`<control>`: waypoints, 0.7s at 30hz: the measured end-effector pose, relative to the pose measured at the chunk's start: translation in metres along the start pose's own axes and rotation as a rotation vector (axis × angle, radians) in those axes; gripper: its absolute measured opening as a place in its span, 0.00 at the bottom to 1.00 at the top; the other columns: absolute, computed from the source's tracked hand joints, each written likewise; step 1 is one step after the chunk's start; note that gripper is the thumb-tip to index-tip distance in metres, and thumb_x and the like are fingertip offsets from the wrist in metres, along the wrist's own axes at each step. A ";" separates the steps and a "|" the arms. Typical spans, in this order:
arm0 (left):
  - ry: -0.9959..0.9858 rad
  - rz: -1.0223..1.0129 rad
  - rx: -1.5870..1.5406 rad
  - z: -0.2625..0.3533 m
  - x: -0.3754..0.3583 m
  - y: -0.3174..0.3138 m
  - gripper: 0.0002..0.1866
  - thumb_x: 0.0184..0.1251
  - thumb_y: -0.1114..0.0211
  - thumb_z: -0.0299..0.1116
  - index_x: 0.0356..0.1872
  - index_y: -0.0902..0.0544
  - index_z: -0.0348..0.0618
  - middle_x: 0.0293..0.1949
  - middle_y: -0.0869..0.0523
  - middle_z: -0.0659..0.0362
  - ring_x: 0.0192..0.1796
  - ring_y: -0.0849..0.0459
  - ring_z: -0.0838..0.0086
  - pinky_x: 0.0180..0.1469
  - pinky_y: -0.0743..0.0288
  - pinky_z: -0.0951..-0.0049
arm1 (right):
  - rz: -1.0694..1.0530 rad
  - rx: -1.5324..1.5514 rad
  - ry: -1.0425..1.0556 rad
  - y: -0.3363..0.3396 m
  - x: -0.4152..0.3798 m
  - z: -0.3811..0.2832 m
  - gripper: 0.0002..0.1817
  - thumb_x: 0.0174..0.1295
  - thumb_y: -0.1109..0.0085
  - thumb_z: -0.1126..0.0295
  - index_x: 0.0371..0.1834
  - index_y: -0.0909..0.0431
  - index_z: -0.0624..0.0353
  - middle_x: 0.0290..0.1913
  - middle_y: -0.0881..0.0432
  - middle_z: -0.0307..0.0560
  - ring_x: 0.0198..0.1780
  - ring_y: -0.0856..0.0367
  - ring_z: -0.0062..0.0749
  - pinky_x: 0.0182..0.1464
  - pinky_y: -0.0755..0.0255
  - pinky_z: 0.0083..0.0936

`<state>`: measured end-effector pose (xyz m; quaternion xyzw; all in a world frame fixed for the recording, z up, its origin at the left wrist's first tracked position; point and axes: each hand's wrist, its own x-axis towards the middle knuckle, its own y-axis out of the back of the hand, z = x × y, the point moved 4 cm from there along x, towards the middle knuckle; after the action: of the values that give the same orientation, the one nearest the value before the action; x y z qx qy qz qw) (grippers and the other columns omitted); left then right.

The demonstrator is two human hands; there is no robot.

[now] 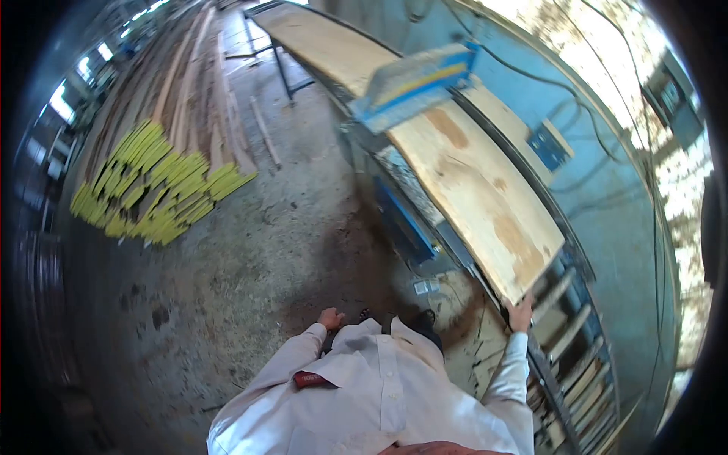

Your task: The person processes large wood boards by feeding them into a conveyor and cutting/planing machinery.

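A wide pale wooden board [485, 193] with brown patches lies along a blue machine, its near corner under my right hand [519, 312]. The fingers of that hand are closed around the board's end, partly hidden by the edge. The board passes beneath a dusty blue guard [421, 83] on the machine, and a long pale wood surface [326, 42] shows beyond it. My left hand [331, 318] hangs by my waist, loosely curled, with no object visible in it.
Long planks with yellow-painted ends [159, 186] are stacked at the left. A roller frame [572, 326] stretches below the board, with wood pieces beneath it. Cables run along the blue wall [607, 205]. A loose strip [264, 133] lies on the concrete floor.
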<state>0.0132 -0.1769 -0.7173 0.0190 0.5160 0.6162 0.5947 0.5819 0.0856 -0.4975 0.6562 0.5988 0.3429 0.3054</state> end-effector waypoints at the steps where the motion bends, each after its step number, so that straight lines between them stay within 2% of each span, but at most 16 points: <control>1: -0.004 -0.013 -0.015 0.009 -0.005 0.008 0.24 0.68 0.36 0.51 0.40 0.13 0.34 0.45 0.12 0.40 0.50 0.13 0.47 0.54 0.21 0.52 | -0.015 0.082 -0.027 0.006 -0.003 -0.020 0.55 0.45 0.22 0.51 0.75 0.39 0.65 0.65 0.24 0.68 0.67 0.27 0.59 0.67 0.33 0.41; 2: -0.020 -0.031 0.012 0.014 -0.004 0.007 0.24 0.68 0.36 0.51 0.40 0.13 0.34 0.45 0.12 0.40 0.50 0.13 0.47 0.54 0.21 0.52 | 0.001 0.134 0.003 0.004 -0.002 -0.018 0.56 0.45 0.21 0.49 0.75 0.39 0.64 0.64 0.22 0.67 0.65 0.25 0.60 0.66 0.32 0.42; 5: -0.021 -0.095 0.017 0.029 0.005 0.003 0.22 0.67 0.35 0.49 0.37 0.11 0.36 0.43 0.10 0.43 0.51 0.12 0.51 0.56 0.21 0.53 | -0.073 0.163 -0.120 0.011 -0.002 -0.033 0.59 0.44 0.20 0.50 0.77 0.43 0.64 0.68 0.26 0.65 0.68 0.27 0.57 0.68 0.34 0.40; 7: -0.011 -0.084 0.061 0.045 0.003 0.004 0.22 0.67 0.34 0.49 0.34 0.11 0.36 0.42 0.10 0.43 0.50 0.12 0.51 0.55 0.20 0.54 | -0.052 0.165 -0.071 0.010 -0.001 -0.030 0.61 0.43 0.19 0.52 0.78 0.46 0.63 0.72 0.31 0.61 0.71 0.30 0.53 0.71 0.36 0.38; 11: -0.075 -0.016 0.080 0.071 0.004 0.000 0.22 0.68 0.34 0.50 0.33 0.11 0.37 0.41 0.10 0.44 0.48 0.11 0.50 0.54 0.20 0.53 | -0.076 0.176 -0.090 0.015 -0.001 -0.036 0.63 0.42 0.18 0.54 0.79 0.48 0.63 0.75 0.36 0.60 0.73 0.32 0.52 0.73 0.38 0.38; 13: -0.057 -0.029 0.060 0.075 0.014 -0.009 0.22 0.68 0.35 0.50 0.35 0.12 0.36 0.38 0.10 0.45 0.47 0.11 0.50 0.53 0.20 0.53 | -0.049 0.205 0.008 0.020 0.001 -0.038 0.58 0.48 0.20 0.54 0.78 0.45 0.64 0.73 0.33 0.61 0.73 0.32 0.51 0.73 0.38 0.37; 14: -0.055 -0.028 0.060 0.079 0.015 -0.010 0.22 0.68 0.35 0.50 0.35 0.12 0.36 0.38 0.10 0.45 0.47 0.11 0.50 0.53 0.20 0.53 | -0.050 0.206 0.009 0.019 0.001 -0.038 0.58 0.48 0.20 0.54 0.78 0.45 0.64 0.73 0.33 0.61 0.73 0.32 0.51 0.73 0.38 0.37; 16: -0.099 0.000 0.085 0.085 0.015 -0.011 0.22 0.69 0.35 0.50 0.39 0.13 0.36 0.37 0.10 0.45 0.47 0.11 0.49 0.53 0.20 0.52 | 0.072 0.465 -0.152 0.017 -0.002 -0.032 0.50 0.56 0.24 0.56 0.77 0.42 0.65 0.71 0.30 0.62 0.72 0.31 0.48 0.72 0.38 0.35; 17: -0.091 0.001 0.084 0.089 0.011 -0.009 0.22 0.69 0.35 0.50 0.39 0.13 0.36 0.37 0.10 0.45 0.47 0.11 0.49 0.53 0.20 0.52 | 0.149 0.496 -0.145 0.015 -0.001 -0.033 0.40 0.66 0.32 0.59 0.74 0.38 0.68 0.68 0.26 0.61 0.68 0.26 0.44 0.69 0.34 0.32; 18: -0.062 -0.021 0.031 0.092 0.008 -0.008 0.22 0.69 0.35 0.50 0.40 0.14 0.36 0.36 0.10 0.45 0.46 0.11 0.50 0.52 0.19 0.53 | 0.142 0.498 -0.147 0.011 0.000 -0.033 0.40 0.66 0.32 0.59 0.74 0.38 0.68 0.68 0.26 0.61 0.68 0.26 0.44 0.69 0.34 0.32; 20: -0.032 -0.054 -0.014 0.102 -0.003 -0.005 0.22 0.69 0.34 0.49 0.40 0.14 0.36 0.36 0.10 0.45 0.44 0.10 0.51 0.51 0.19 0.54 | 0.258 0.817 -0.245 0.006 0.003 -0.027 0.35 0.70 0.36 0.62 0.73 0.37 0.71 0.66 0.23 0.59 0.65 0.22 0.40 0.66 0.31 0.31; 21: 0.036 -0.051 -0.102 0.105 -0.011 -0.002 0.21 0.69 0.34 0.48 0.39 0.14 0.35 0.35 0.09 0.46 0.41 0.10 0.54 0.48 0.18 0.55 | 0.279 0.730 -0.247 0.004 0.008 -0.020 0.30 0.73 0.40 0.63 0.69 0.33 0.74 0.62 0.20 0.57 0.61 0.20 0.34 0.62 0.28 0.29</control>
<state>0.0850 -0.1213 -0.6631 -0.0356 0.4946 0.6267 0.6011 0.5681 0.0926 -0.4817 0.8326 0.5453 0.0643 0.0726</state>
